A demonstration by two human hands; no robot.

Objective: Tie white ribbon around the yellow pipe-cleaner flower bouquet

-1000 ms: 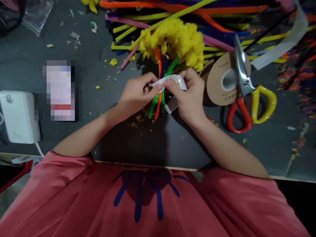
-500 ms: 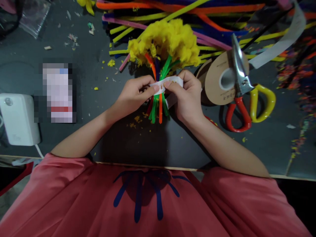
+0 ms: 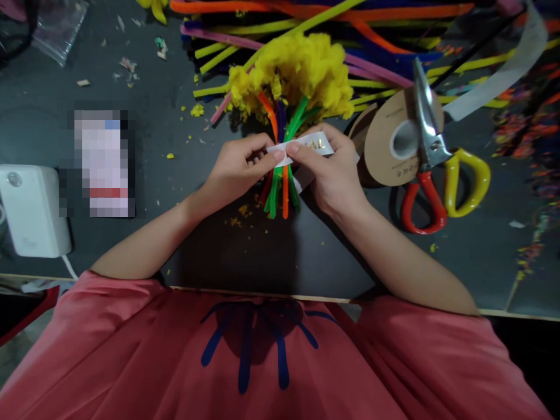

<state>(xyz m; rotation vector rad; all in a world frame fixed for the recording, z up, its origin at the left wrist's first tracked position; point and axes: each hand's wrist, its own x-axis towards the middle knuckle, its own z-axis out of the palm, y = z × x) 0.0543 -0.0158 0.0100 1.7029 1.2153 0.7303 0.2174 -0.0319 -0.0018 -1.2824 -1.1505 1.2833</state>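
A bouquet of fluffy yellow pipe-cleaner flowers (image 3: pixel 301 70) lies in front of me, its green, orange and purple stems (image 3: pixel 274 195) pointing toward my body. Across the stems runs a white ribbon (image 3: pixel 321 142) with gold lettering, partly under my fingers. My left hand (image 3: pixel 240 163) is closed, its thumb pressing the ribbon against the stems. From the other side my right hand (image 3: pixel 335 169) pinches the same ribbon, thumb tip beside the left thumb. Another stretch of ribbon shows below the right hand. The fingers behind the stems are mostly hidden.
Scissors (image 3: pixel 433 146) with red and yellow handles rest against a cardboard ribbon spool (image 3: pixel 385 146) at right. Loose pipe cleaners (image 3: pixel 245 41) lie along the back. A blurred-out phone-like object (image 3: pixel 102 163) and a white power adapter (image 3: pixel 35 210) are at left. Colourful scraps (image 3: pixel 525 128) lie far right.
The ribbon's right end now sticks out straighter and farther right, showing more gold letters. My right thumb has shifted slightly left, close to the left thumb. The bouquet stays in place.
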